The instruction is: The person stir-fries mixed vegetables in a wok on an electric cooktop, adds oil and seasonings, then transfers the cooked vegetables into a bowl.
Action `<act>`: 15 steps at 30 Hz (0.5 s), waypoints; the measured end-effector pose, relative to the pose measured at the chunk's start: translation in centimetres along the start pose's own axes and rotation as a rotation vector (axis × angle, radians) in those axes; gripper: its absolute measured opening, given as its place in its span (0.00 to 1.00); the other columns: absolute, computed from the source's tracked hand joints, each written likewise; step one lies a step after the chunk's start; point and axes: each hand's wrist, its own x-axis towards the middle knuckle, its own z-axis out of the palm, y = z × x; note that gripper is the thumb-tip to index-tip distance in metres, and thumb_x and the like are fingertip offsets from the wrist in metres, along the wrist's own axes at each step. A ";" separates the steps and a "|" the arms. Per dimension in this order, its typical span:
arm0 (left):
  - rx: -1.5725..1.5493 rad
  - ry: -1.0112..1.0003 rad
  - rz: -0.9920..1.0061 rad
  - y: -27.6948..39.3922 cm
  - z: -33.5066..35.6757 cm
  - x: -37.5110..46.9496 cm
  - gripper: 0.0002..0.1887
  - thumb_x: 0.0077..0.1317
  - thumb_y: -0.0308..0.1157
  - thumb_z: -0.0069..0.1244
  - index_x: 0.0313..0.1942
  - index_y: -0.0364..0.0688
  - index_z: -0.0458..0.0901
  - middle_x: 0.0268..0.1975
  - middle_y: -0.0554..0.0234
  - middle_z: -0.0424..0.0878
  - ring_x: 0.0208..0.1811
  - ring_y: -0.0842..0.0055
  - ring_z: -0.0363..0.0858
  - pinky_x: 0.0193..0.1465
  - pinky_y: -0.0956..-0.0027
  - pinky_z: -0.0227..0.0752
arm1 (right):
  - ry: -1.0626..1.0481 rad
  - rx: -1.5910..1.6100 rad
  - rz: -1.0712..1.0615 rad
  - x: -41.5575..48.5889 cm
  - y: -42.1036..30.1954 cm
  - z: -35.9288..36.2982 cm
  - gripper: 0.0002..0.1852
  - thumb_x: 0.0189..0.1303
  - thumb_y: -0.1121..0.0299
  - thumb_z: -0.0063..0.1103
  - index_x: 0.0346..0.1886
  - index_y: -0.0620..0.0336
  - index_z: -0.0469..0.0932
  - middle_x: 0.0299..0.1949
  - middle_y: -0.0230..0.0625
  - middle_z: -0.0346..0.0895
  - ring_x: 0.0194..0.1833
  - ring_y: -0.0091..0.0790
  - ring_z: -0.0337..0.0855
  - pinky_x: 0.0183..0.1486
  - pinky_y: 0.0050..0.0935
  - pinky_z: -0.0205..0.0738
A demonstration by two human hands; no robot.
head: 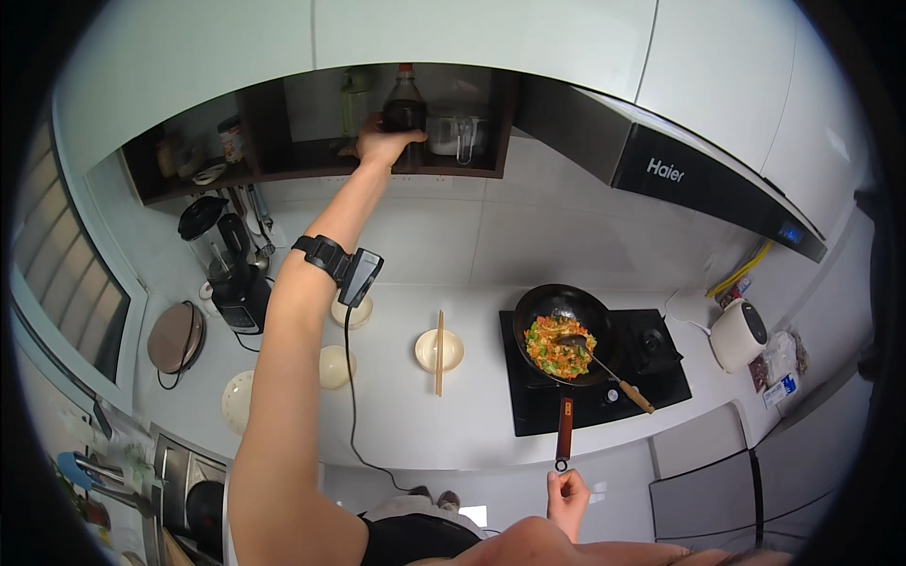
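My left hand reaches up to the open shelf under the wall cabinets. It is wrapped around a red-capped bottle of dark liquid, its thumb across the front. Just right of that bottle sits a clear handled container with white contents. My right hand is low, in front of the counter, fingers curled with nothing seen in them. It lies just below the end of the wok's handle, apart from it. The wok stands on the gas hob, holding chopped mixed food and a wooden-handled ladle.
Chopsticks lie across a cream bowl. Under my left forearm are more bowls and a plate. A blender stands left, the range hood juts out upper right, and a white appliance is at right.
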 end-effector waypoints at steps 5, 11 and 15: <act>0.218 0.014 -0.091 -2.6 3.2 4.9 0.54 0.38 0.48 0.80 0.69 0.46 0.76 0.65 0.56 0.85 0.66 0.60 0.82 0.71 0.56 0.76 | 0.058 -0.064 0.036 -0.1 -0.1 -0.3 0.21 0.72 0.69 0.67 0.23 0.63 0.68 0.19 0.25 0.65 0.25 0.17 0.62 0.27 0.25 0.57; 0.425 0.024 0.030 -6.5 3.0 10.2 0.52 0.39 0.57 0.76 0.66 0.40 0.81 0.64 0.48 0.85 0.65 0.55 0.83 0.68 0.54 0.78 | 0.063 -0.137 0.031 1.7 -2.2 0.0 0.23 0.72 0.69 0.67 0.21 0.66 0.68 0.18 0.30 0.65 0.23 0.21 0.62 0.26 0.28 0.58; 0.521 0.063 0.171 -9.2 3.7 12.6 0.67 0.38 0.72 0.73 0.73 0.36 0.71 0.70 0.41 0.79 0.71 0.52 0.79 0.72 0.53 0.75 | 0.128 -0.320 -0.158 3.5 -4.5 -0.4 0.20 0.69 0.72 0.68 0.22 0.67 0.69 0.17 0.38 0.66 0.21 0.29 0.65 0.26 0.32 0.60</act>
